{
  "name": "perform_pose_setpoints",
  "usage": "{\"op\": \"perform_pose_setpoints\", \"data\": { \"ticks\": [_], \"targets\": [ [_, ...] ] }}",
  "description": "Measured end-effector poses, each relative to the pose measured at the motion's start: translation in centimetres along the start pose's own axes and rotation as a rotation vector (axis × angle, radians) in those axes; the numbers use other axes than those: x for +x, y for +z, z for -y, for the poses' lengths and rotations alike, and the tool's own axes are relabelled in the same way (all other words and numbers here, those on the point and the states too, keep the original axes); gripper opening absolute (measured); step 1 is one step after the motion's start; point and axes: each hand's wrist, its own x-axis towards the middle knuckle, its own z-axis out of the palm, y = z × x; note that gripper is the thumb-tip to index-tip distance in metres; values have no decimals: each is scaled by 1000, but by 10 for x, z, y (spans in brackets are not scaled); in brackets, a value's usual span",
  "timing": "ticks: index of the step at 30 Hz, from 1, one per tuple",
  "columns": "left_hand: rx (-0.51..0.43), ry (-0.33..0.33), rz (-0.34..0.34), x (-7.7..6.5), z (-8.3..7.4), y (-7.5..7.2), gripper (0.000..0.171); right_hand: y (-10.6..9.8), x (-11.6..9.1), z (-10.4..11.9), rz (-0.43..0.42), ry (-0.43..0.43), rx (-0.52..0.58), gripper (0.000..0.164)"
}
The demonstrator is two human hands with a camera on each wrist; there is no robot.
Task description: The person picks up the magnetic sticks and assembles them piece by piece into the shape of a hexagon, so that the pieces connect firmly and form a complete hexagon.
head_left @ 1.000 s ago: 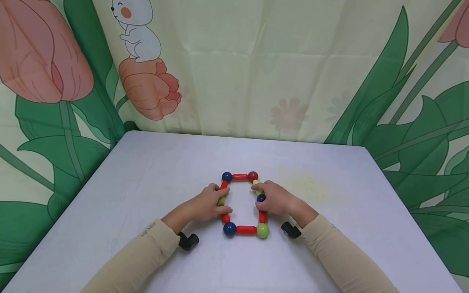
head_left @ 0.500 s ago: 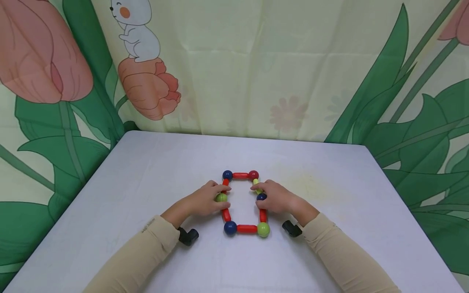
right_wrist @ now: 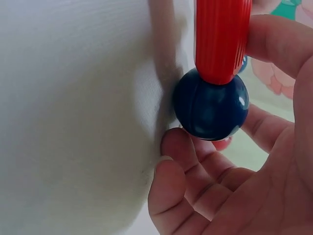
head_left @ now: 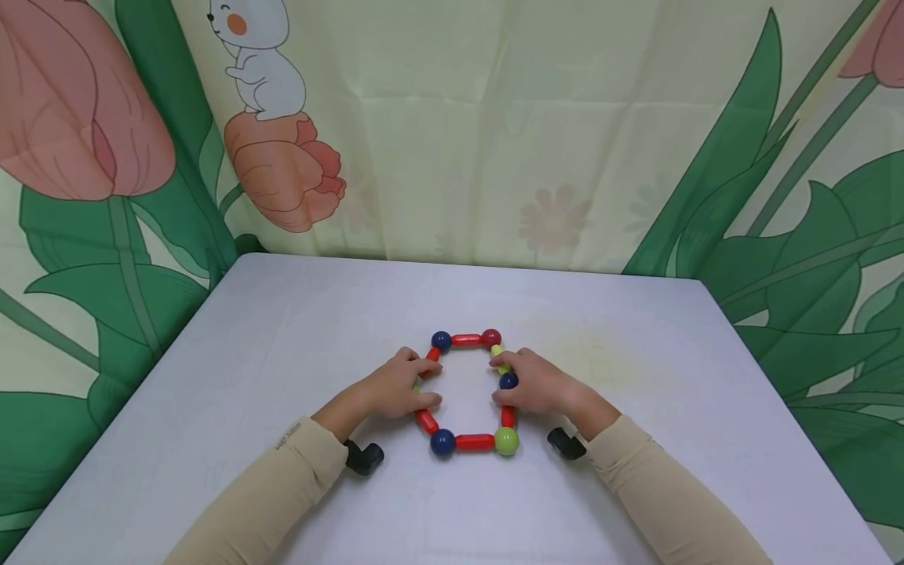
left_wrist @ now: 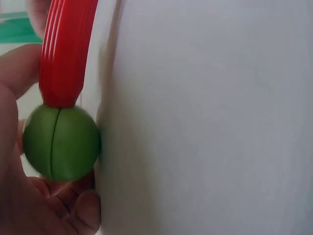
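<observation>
A closed ring of toy building sticks and balls (head_left: pixel 475 442) lies on the table, its left side bulging outward. On that side my left hand (head_left: pixel 395 386) grips around a green ball (left_wrist: pixel 61 142), thumb and forefinger reaching over the red sticks (left_wrist: pixel 68 51) on either side of it. The palm mostly covers this ball in the head view. Opposite, my right hand (head_left: pixel 538 382) holds the ring around a blue ball (right_wrist: pixel 210 105), between a yellow-green stick (head_left: pixel 500 359) and a red stick (right_wrist: pixel 222 41). Its other fingers curl loosely under the ball in the right wrist view.
The ring's corners are a blue ball (head_left: pixel 441 340) and a red ball (head_left: pixel 491 338) at the far end, a blue ball (head_left: pixel 442 442) and a green ball (head_left: pixel 506 441) nearer. A white cloth covers the table (head_left: pixel 339 298). A flowered curtain (head_left: pixel 452 157) hangs behind.
My left hand first drew the ring's left side inward, then moved it back out, so the sticks there now angle outward. My right hand has shifted very slightly right with its side.
</observation>
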Motion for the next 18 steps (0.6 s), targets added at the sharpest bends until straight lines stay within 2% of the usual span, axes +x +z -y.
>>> {"op": "perform_pose_setpoints", "data": {
  "ticks": [4,8,10,18],
  "targets": [
    [-27,18,6,-6,7,-8,56,1,0,1,-3,-2,8,55],
    [-47,36,73,-18,18,-20,48,2,0,1,-6,-6,-1,54],
    [-56,36,80,-23,21,-22,47,2,0,1,-8,-5,-3,54],
    [-115,14,8,-17,18,-17,35,2,1,0,-5,-11,-5,53]
  ]
}}
